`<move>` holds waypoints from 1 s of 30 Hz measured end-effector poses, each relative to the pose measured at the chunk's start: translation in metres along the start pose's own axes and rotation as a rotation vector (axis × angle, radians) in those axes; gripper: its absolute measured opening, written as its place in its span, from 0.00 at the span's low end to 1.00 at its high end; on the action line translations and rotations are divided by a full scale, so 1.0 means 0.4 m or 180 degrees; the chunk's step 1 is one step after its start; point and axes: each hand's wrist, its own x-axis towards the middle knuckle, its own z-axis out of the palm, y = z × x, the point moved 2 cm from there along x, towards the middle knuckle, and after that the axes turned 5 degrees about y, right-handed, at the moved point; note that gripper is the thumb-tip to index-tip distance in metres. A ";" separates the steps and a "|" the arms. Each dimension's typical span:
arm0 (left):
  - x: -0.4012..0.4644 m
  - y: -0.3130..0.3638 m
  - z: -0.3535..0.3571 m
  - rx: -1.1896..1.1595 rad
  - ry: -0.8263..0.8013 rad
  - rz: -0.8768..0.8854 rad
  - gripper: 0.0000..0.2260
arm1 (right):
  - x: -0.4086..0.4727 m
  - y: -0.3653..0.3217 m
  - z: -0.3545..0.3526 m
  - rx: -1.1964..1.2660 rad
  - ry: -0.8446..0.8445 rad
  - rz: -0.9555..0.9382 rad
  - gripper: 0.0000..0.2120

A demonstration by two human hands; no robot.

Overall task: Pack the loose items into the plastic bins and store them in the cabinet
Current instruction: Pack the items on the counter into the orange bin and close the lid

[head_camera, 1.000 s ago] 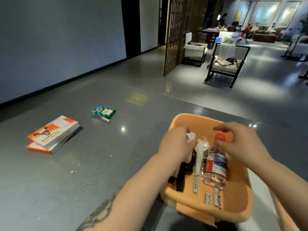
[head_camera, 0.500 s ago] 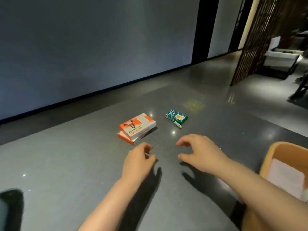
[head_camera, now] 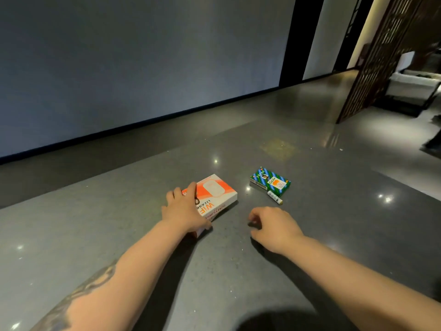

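Two stacked orange and white boxes (head_camera: pixel 218 191) lie on the grey table (head_camera: pixel 107 235). My left hand (head_camera: pixel 183 211) grips the stack's near-left end, fingers over the top and far edge, thumb along the near side. To the right lie a green and blue striped box (head_camera: pixel 270 181) and, against its near side, a small white battery (head_camera: pixel 275 197). My right hand (head_camera: pixel 274 226) hovers just above the table, near of those two and apart from them, fingers loosely curled, holding nothing. No plastic bin is in view.
The table's far edge runs diagonally before a grey wall. A dark wooden lattice screen (head_camera: pixel 381 56) and a white armchair (head_camera: pixel 412 87) stand on the floor at the far right. A dark shape (head_camera: pixel 286 321) fills the bottom edge.
My view swung left from the orange bin, which left the frame. Both hands left the bin and reached forward; my left hand has come down on the orange and white boxes.
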 end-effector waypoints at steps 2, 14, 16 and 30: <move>0.007 -0.012 0.007 -0.0117 0.0019 -0.0068 0.53 | 0.018 0.019 0.007 0.0037 0.0158 0.0072 0.13; -0.079 0.012 0.059 -0.0383 0.0302 -0.0335 0.54 | 0.151 0.133 0.009 0.0241 0.0715 0.1081 0.21; -0.090 0.013 0.065 -0.0359 0.0283 -0.0304 0.54 | 0.149 0.121 0.020 0.0226 0.0808 0.1074 0.16; -0.332 0.081 0.022 -0.0448 0.0331 0.0082 0.52 | -0.217 0.056 -0.103 0.0535 0.0925 0.0705 0.14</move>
